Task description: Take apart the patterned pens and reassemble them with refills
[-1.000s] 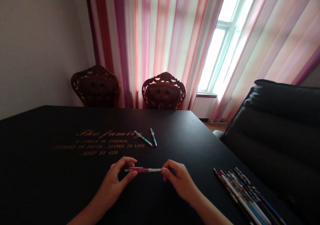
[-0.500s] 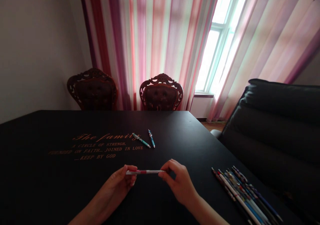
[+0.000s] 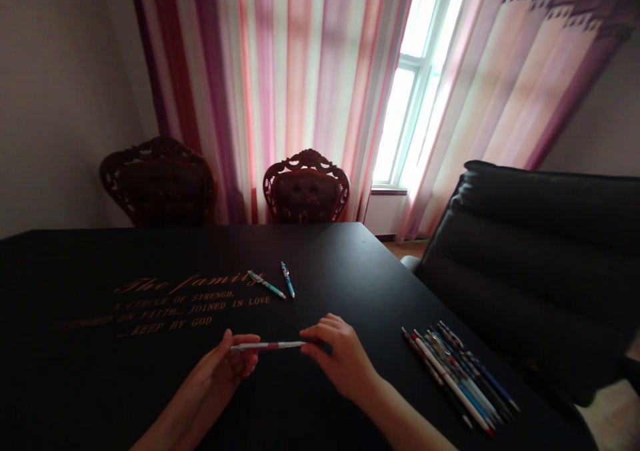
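Note:
Between my two hands a slim pen (image 3: 274, 346), silvery white with a dark red band, is held level above the black table (image 3: 320, 404). The thumb and fingers of my left hand (image 3: 220, 365) close on its left end. My right hand (image 3: 343, 354) pinches the other end, which tapers to a point. Past my hands lie two pens on the tabletop: a teal and white pen (image 3: 267, 284) and a blue pen (image 3: 288, 279), set apart at an angle.
A bunch of several pens and pencils (image 3: 457, 377) lies side by side at the right. A black padded chair (image 3: 530, 257) stands against that side. Two carved wooden chairs (image 3: 306, 187) are beyond the far edge, before striped curtains (image 3: 300, 71). Gold lettering (image 3: 193, 297) marks the tabletop.
The view has turned a little to the right, so the table and pens appear shifted left. Both hands keep the same pen between them, now slightly tilted up at its right end.

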The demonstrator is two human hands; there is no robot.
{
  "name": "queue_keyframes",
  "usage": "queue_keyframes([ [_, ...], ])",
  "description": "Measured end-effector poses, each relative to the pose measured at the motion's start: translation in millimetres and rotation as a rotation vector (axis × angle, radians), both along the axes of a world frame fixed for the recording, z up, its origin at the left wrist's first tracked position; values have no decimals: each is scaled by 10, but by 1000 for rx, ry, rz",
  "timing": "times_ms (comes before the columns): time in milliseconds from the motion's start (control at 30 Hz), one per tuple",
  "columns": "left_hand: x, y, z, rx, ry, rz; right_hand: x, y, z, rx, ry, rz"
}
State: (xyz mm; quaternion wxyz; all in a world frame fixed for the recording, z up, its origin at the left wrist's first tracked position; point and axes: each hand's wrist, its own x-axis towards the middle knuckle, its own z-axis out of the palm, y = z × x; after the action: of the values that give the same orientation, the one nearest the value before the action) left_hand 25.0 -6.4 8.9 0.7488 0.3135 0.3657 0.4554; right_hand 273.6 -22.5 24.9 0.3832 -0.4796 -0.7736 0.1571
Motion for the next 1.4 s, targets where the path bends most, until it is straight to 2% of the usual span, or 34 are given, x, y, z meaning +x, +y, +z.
queue_keyframes([
  [167,-32,60,-21,45,80,46,7,-17,84,38,-109,31],
  [267,-34,43,51,77,154,46,128,-68,196,62,-143,-55],
  [333,-41,30,102,104,231,73,345,-153,259,82,-124,-195],
  [433,-61,35,122,97,298,115,902,-399,243,92,-64,-480],
  [500,-69,55,88,83,288,115,1365,-642,130,82,-25,-721],
  [600,-62,93,3,87,298,115,2008,-1044,-146,22,-34,-1055],
  [667,-50,113,-45,96,326,106,2306,-1262,-339,-36,-105,-1194],
  [733,-38,122,-65,104,342,98,2475,-1393,-493,-70,-147,-1218],
  [833,-19,106,-38,105,339,103,2544,-1438,-620,-71,-189,-1202],
  [1067,20,5,69,118,353,133,2543,-1401,-665,-68,-238,-1155],
  [1300,15,0,28,217,396,92,2679,-1423,-789,-121,-265,-1138],
  [1400,2,9,-12,283,396,55,2753,-1415,-811,-74,-296,-1186],
])
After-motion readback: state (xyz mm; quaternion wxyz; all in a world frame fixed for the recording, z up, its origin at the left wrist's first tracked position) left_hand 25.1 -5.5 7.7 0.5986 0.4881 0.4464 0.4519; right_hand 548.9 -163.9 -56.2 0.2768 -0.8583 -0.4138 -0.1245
